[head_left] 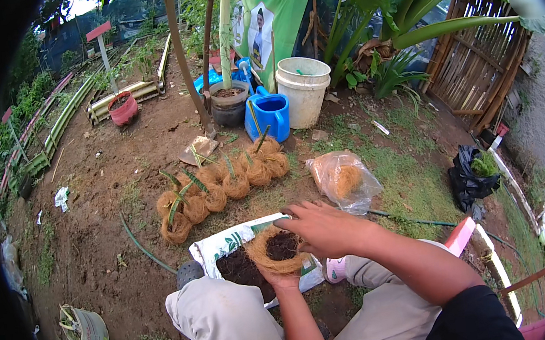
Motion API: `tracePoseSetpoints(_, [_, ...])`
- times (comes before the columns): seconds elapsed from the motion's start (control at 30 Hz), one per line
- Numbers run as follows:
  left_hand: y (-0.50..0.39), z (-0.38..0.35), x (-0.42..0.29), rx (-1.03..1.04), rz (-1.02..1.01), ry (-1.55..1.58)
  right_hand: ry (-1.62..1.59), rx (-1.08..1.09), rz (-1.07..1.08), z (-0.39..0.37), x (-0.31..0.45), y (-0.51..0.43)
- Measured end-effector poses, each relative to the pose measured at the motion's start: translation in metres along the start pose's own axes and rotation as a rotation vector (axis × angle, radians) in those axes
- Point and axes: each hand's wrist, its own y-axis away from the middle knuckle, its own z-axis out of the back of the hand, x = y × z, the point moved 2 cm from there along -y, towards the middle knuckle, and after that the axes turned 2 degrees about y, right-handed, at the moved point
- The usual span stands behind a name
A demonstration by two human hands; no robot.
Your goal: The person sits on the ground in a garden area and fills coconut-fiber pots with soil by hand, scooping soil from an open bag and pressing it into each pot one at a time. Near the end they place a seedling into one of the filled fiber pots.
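Observation:
My left hand (pixel 281 278) holds a coconut-fibre nest (pixel 267 263) from below, its fingers mostly hidden under the fibre. Dark soil (pixel 282 245) fills the hollow of the nest. At the nest's right rim is my right hand (pixel 325 229), palm down with its fingers apart; whether it touches the fibre is unclear. Beneath both hands lies an opened white plastic sack (pixel 220 241) with dark potting soil (pixel 243 271) showing inside. Beyond it, several fibre balls (pixel 216 197) stand in rows, many with upright snake plant cuttings (pixel 196 180). To their right, a clear plastic bag (pixel 334 174) contains loose coconut fibre (pixel 349 180).
A blue watering can (pixel 270 116), a white bucket (pixel 303 91) and a dark pot (pixel 229 106) stand behind the fibre balls, near a metal trowel blade (pixel 198 149). A green hose (pixel 145 248) crosses the ground. At right sits a black plastic bag (pixel 468 180); at lower left, a pail (pixel 85 328).

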Motion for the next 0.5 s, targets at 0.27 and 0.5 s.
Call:
tracePoseSetpoints(0.27, [0.002,0.049,-0.059,-0.05,-0.132,-0.127,0.133,0.255,-0.051,-0.132,-0.048,-0.02])
tracePoseSetpoints(0.5, [0.029,0.068,-0.113,-0.205,-0.282,-0.162,0.044,0.418,-0.204,-0.259,-0.048,-0.056])
